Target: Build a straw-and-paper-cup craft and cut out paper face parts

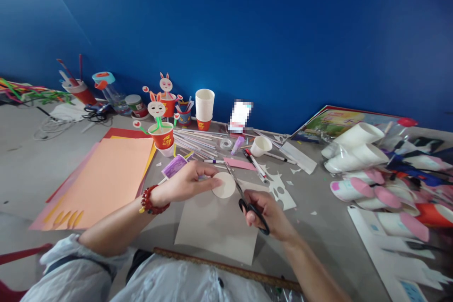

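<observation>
My left hand (189, 181) pinches a small round white paper disc (224, 185) above the table. My right hand (269, 214) grips black-handled scissors (247, 200), whose blades point up and left to the disc's right edge. A red bead bracelet (148, 202) circles my left wrist. Below both hands lies a grey sheet of paper (215, 229).
Orange and red paper sheets (106, 174) lie at left. A rabbit paper-cup figure (161, 130), a stack of white cups (204, 106), straws and pens (198, 141) stand behind. White paper offcuts (281, 191) lie at centre-right; many paper cups (371, 170) are piled at right. A ruler (226, 269) runs along the near edge.
</observation>
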{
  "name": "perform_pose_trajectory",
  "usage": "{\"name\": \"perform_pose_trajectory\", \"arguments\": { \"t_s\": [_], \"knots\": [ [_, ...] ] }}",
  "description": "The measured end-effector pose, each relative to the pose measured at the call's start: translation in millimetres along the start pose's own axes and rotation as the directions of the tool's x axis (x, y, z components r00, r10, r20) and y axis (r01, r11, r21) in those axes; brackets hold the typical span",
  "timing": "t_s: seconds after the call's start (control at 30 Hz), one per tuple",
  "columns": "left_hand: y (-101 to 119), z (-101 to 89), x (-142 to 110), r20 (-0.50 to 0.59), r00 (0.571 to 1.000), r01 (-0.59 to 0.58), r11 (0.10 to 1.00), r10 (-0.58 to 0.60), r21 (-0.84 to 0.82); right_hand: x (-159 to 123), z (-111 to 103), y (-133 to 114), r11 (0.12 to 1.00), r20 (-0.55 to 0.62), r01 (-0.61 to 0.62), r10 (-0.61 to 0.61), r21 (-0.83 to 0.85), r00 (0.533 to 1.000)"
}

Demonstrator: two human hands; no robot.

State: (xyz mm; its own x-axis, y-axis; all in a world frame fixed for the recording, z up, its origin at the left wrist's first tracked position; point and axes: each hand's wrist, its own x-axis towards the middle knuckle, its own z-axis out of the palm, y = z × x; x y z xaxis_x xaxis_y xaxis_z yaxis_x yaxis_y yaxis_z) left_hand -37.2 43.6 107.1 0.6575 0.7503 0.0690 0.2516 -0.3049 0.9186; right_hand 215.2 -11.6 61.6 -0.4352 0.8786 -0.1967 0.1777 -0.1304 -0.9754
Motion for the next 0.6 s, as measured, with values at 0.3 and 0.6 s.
{"name": "perform_pose_trajectory", "arguments": {
  "t_s": [0.3, 0.6],
  "knots": [
    [-0.7, -1.7, -0.1, 0.014, 1.0, 0.0, 1.0, -0.001, 0.029, 0.6, -1.9, 2.1, 0.999, 0.006, 0.021, -0.021, -0.027, 1.0],
    [-2.4, -4.6, 2.0, 0.032, 0.999, -0.028, 0.998, 0.026, 0.05, 0.3, -4.1, 7.2, 0.998, 0.0, 0.026, -0.026, -0.065, 1.0]
  ]
}}
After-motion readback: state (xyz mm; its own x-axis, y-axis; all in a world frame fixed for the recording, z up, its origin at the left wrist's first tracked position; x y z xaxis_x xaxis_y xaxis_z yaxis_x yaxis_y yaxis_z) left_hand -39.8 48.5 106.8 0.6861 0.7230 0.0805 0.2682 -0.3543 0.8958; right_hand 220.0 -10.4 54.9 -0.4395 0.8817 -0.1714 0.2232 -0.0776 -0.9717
